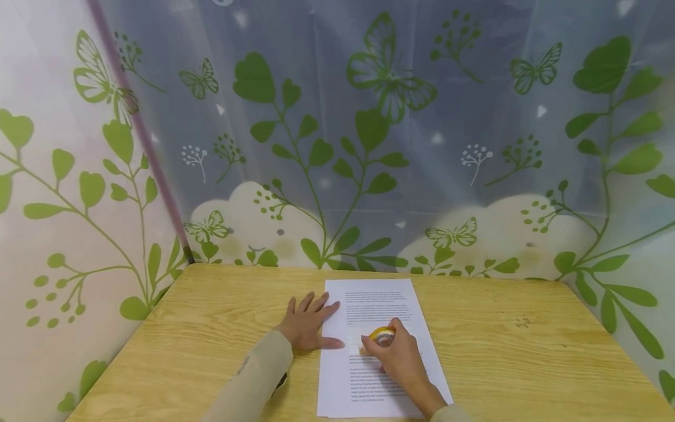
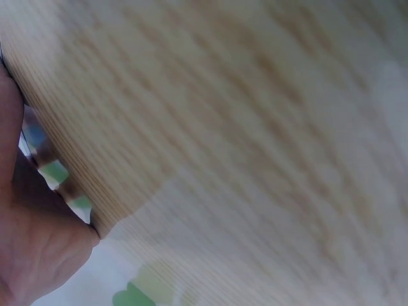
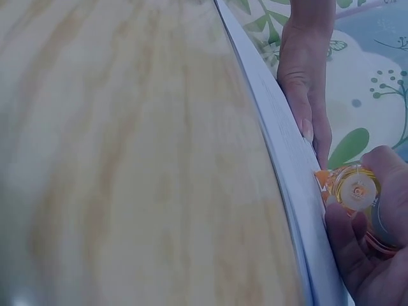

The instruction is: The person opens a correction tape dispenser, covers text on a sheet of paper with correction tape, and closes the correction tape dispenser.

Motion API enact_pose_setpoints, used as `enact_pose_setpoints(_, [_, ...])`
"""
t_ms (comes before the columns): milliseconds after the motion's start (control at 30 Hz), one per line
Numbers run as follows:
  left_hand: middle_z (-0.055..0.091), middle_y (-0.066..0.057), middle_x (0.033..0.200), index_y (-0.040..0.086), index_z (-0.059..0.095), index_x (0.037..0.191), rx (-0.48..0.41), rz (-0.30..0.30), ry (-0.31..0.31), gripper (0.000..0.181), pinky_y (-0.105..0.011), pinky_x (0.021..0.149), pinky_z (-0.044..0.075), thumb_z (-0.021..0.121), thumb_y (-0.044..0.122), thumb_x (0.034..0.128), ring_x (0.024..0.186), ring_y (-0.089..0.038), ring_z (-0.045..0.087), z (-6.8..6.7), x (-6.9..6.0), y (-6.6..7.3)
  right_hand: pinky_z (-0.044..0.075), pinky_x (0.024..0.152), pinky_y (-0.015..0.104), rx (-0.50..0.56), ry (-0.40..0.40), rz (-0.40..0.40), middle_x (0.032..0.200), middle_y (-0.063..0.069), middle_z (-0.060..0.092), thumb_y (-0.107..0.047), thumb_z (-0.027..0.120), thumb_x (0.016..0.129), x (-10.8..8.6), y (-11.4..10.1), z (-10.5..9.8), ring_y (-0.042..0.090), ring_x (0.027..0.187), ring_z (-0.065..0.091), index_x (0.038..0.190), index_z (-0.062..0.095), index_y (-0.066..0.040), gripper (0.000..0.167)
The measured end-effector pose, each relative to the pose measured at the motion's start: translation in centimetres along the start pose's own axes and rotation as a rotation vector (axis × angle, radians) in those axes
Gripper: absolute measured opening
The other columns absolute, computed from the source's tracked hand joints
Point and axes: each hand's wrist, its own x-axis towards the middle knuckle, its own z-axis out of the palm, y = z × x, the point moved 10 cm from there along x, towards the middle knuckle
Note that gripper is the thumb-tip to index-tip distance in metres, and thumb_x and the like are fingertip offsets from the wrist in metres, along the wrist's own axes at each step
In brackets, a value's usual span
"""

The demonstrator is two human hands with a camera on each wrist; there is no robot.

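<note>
A printed sheet of paper (image 1: 377, 305) lies on the wooden table, with what looks like at least one more sheet beneath it. My left hand (image 1: 308, 325) rests on its left edge, fingers spread and straight; only part of that hand (image 2: 38, 248) enters the left wrist view. In my right hand (image 1: 403, 354) I grip an orange, clear-bodied correction tape (image 1: 383, 335), thumb and fingers curled round it. Its tip meets the page at a white band between two text blocks. The right wrist view shows the correction tape's (image 3: 357, 190) round spool.
The wooden table (image 1: 501, 351) extends on both sides of the paper, with a small dark mark (image 1: 522, 323) at right. A curtain (image 1: 327, 146) printed with leaves and butterflies hangs behind it and along the sides.
</note>
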Motion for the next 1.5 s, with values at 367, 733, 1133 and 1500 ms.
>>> enact_pose_setpoints(367, [0.018,-0.005,0.158,0.028,0.028,0.152,-0.016,-0.004,-0.003,0.093,-0.065,0.107,0.008,0.046,0.080,0.0769,0.143,-0.036,0.011,0.1,0.0,-0.1,0.049,0.043,0.027,0.013,0.014,0.006,0.068,-0.001,0.066,-0.036,0.075,0.082,-0.2,0.4,-0.7,0.016,0.042,0.055,0.095,0.045,-0.006,0.044])
enact_pose_setpoints(733, [0.018,-0.005,0.158,0.028,0.028,0.152,-0.018,-0.009,-0.006,0.093,-0.065,0.107,0.007,0.046,0.080,0.0767,0.143,-0.036,0.011,0.0,0.0,-0.2,0.046,0.042,0.026,-0.041,0.044,0.019,0.072,0.002,0.062,-0.038,0.076,0.081,0.0,1.2,-1.4,0.015,0.043,0.054,0.094,0.045,-0.007,0.046])
enact_pose_setpoints(1133, [0.017,-0.005,0.158,0.028,0.028,0.152,-0.026,-0.009,-0.009,0.092,-0.065,0.107,0.007,0.047,0.080,0.0772,0.142,-0.037,0.011,-0.1,-0.1,-0.1,0.041,0.042,0.024,-0.088,0.061,-0.001,0.068,0.000,0.060,-0.038,0.076,0.081,0.1,1.0,-2.0,0.013,0.047,0.049,0.089,0.045,-0.007,0.045])
enact_pose_setpoints(1500, [0.018,-0.005,0.158,0.028,0.028,0.152,-0.022,-0.003,-0.004,0.094,-0.065,0.107,0.007,0.046,0.081,0.0761,0.142,-0.037,0.011,0.0,0.1,0.0,0.039,0.046,0.024,-0.081,0.070,0.017,0.074,-0.002,0.063,-0.037,0.078,0.079,0.2,1.4,-2.4,0.013,0.053,0.047,0.089,0.046,-0.008,0.043])
